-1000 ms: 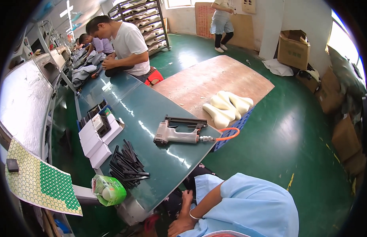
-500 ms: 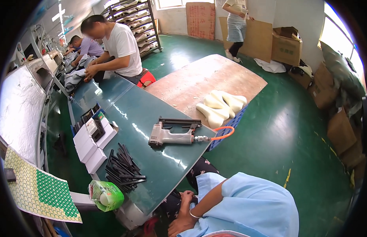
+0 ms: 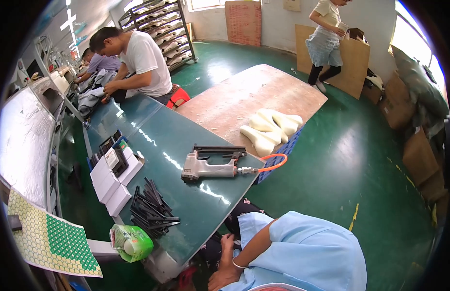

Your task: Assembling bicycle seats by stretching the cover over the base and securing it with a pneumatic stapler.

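A worker in a light blue shirt sat at the near end of a long green worktable, both arms lowered below the table's edge. The left hand rested near the lap just under the table's rim, fingers loosely bent and holding nothing that could be seen; the right hand, a thin bracelet on its wrist, hung lower down by the knees, and whether it gripped anything could not be told. The two hands were near each other but apart. On the tabletop just beyond them lay a grey pneumatic staple gun on its side, its orange air hose looping over the table's right edge. To the left of the tool lay a heap of black strips, a row of small white boxes and a green tape roll. Pale foam shoe forms were stacked on a blue crate beside a wooden board. Farther along the table, two people bent over their own work.
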